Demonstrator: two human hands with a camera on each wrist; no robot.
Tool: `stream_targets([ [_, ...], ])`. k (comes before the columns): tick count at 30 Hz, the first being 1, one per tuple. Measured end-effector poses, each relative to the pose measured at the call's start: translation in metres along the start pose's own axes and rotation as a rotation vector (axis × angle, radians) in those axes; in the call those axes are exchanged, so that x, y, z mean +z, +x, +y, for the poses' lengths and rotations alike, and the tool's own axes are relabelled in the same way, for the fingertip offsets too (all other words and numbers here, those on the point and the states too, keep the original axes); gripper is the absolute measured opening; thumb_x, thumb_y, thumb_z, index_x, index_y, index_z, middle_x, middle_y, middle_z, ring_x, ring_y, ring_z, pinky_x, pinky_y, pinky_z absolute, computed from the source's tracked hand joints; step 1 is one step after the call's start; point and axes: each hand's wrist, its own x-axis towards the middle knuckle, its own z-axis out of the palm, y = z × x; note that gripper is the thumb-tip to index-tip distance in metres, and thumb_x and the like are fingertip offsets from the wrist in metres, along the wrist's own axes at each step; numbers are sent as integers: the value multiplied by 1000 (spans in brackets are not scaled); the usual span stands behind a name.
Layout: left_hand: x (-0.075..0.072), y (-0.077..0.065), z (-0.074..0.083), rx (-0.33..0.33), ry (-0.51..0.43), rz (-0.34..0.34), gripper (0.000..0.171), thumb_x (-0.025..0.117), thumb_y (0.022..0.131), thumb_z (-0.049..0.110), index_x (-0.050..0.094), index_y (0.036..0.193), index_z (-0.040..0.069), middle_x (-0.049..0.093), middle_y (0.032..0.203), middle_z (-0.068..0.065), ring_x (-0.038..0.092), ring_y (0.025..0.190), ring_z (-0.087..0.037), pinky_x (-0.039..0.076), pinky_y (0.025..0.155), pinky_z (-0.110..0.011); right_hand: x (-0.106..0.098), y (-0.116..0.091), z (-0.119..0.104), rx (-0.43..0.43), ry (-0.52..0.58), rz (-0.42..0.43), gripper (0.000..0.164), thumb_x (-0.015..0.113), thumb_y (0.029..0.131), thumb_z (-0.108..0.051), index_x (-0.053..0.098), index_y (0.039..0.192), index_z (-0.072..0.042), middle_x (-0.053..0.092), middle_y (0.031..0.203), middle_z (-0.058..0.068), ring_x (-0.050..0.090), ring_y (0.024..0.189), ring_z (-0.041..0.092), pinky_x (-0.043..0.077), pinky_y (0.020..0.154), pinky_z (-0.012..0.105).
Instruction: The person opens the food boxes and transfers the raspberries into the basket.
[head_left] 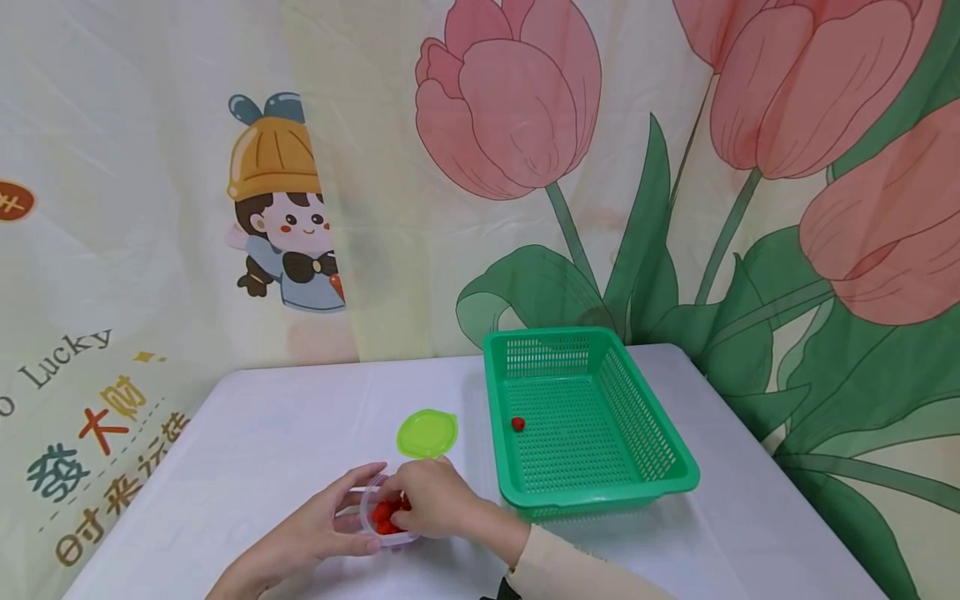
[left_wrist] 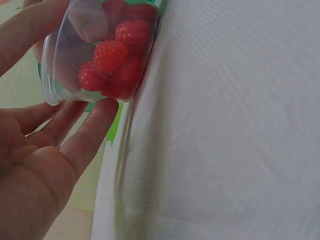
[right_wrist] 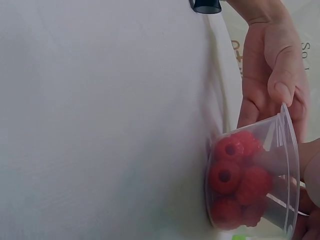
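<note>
A clear plastic cup (right_wrist: 280, 200) stands on the white table with several red raspberries (left_wrist: 110, 56) inside. My left hand (head_left: 322, 525) steadies it from the left; in the right wrist view its thumb meets the rim, and other fingers lie about the cup's side. From the right, my right hand (head_left: 438, 500) reaches over the rim with fingers down inside, close to the berries. Whether those fingers pinch a berry is hidden. A single raspberry (head_left: 518, 424) lies in the green basket (head_left: 596, 498), near its left wall.
Beyond the cup a lime-green lid (head_left: 427, 434) lies flat on the white table (head_left: 315, 417). The basket stands to the right, close to the right hand's forearm. Behind the table hangs a printed backdrop (head_left: 390, 250) with tulips and a cartoon figure.
</note>
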Motion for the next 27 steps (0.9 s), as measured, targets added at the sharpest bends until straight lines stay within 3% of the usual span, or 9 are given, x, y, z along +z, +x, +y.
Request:
stream_targets([
  [11,-1,2,-1,11,12,-2,91,80,95,12,24,167,11,36,165,-19,43,147,-42,49,104,-20,5,1,-5,18,-93,43,12,86,91,-29,84,101,-34,60,67,-25,51,74,-6,41,78,24],
  [19,-1,2,-1,5,4,-3,92,80,95,12,23,168,11,34,166,-19,44,147,-41,50,104,-22,6,0,-6,14,-69,101,8,87,91,-29,84,98,-33,71,77,-24,57,77,-7,39,77,22],
  [27,0,0,0,0,17,7,92,81,95,13,24,167,11,34,166,-19,43,147,-42,51,103,-22,7,-2,-5,0,-39,128,8,87,91,-27,84,99,-30,73,79,-22,58,77,-7,41,78,21],
])
